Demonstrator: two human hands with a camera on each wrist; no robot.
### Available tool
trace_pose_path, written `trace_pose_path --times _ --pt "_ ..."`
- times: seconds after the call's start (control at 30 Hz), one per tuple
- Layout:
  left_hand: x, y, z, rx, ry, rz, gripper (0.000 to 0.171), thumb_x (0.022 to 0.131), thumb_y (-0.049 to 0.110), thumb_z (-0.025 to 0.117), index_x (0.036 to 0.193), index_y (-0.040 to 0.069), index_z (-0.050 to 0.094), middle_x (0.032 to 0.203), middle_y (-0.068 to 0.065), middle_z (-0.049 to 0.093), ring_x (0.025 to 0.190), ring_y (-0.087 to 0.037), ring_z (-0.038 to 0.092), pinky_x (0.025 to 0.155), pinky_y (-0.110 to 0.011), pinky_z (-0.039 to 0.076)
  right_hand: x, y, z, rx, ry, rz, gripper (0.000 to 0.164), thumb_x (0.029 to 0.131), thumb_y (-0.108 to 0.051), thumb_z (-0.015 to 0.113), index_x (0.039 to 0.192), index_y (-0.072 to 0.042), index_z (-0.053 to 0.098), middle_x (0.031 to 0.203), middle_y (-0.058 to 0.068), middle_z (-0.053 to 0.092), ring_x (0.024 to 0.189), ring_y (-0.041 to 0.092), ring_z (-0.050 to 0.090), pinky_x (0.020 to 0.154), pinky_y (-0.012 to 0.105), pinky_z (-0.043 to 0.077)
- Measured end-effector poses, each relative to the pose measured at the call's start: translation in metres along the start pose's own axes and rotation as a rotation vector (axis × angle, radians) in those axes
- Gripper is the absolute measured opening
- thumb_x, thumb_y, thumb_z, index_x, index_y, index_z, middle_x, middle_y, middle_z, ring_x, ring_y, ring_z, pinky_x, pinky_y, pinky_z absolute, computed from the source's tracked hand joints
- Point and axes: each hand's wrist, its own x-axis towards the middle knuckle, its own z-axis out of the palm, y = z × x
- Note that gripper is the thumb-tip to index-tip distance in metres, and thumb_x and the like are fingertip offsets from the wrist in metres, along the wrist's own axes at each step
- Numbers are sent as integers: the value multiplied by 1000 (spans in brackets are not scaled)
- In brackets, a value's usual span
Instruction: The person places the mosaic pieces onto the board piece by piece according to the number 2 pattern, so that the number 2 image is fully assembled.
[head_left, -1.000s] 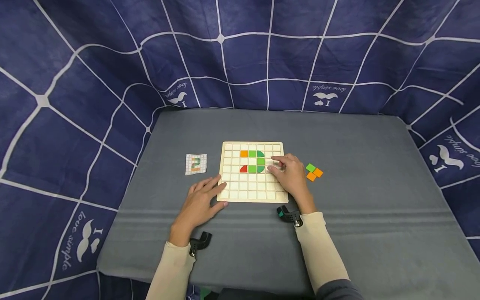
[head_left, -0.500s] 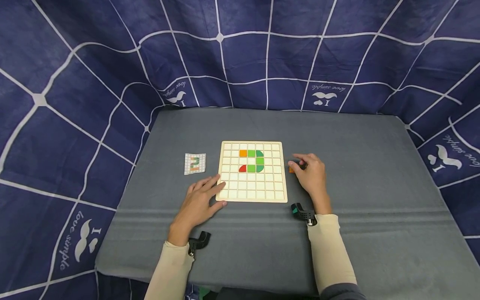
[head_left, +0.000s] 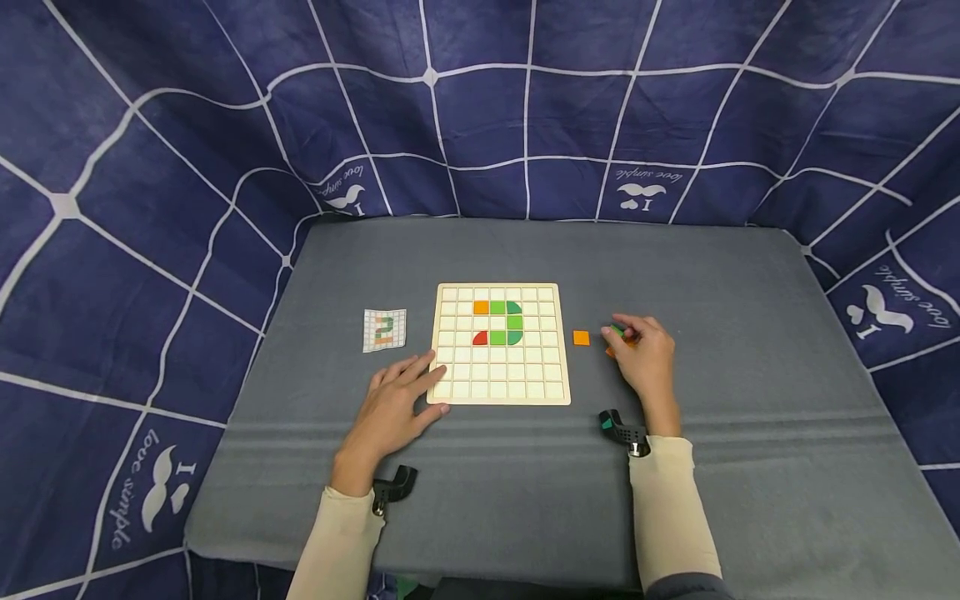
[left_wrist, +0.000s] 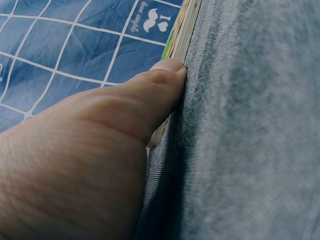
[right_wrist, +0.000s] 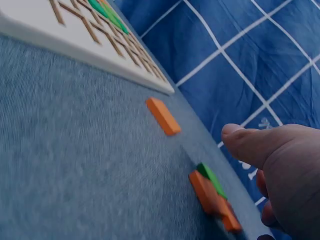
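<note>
My left hand rests with straight fingers on the front left corner of a square wooden grid board. In the left wrist view the thumb lies against the board's edge. Orange, green and red tiles sit in the grid, some with rounded corners. To the right of the board, my right hand hovers over a small group of tiles, a green tile and orange tiles. Its thumb and fingers stand apart above them in the right wrist view. A single orange tile lies between board and hand.
A small pattern card with a printed coloured grid lies left of the board. Grey cloth covers the table. A dark blue curtain with white lines surrounds its back and sides.
My right hand has moved right from the board's right side to the tile group. An orange tile, half a second ago at its fingers, now lies alone. The left hand stays put.
</note>
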Motion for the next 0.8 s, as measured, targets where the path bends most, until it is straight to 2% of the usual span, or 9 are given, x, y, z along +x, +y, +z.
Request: trace_pose_path --times 0.33,0.8 --pt "0 0 0 -5 2 7 62 92 49 69 148 26 53 162 0 38 147 -31 37 113 -58 28 -4 14 -3 -70 6 59 32 86 -23 82 111 -5 77 80 12 59 68 21 45 64 31 33" --pt "0 0 1 29 3 5 63 92 50 69 148 26 53 162 0 38 146 -31 38 114 -59 28 -3 15 0 -142 -47 113 34 87 -30 80 111 -6 77 82 11 58 74 27 50 65 33 34"
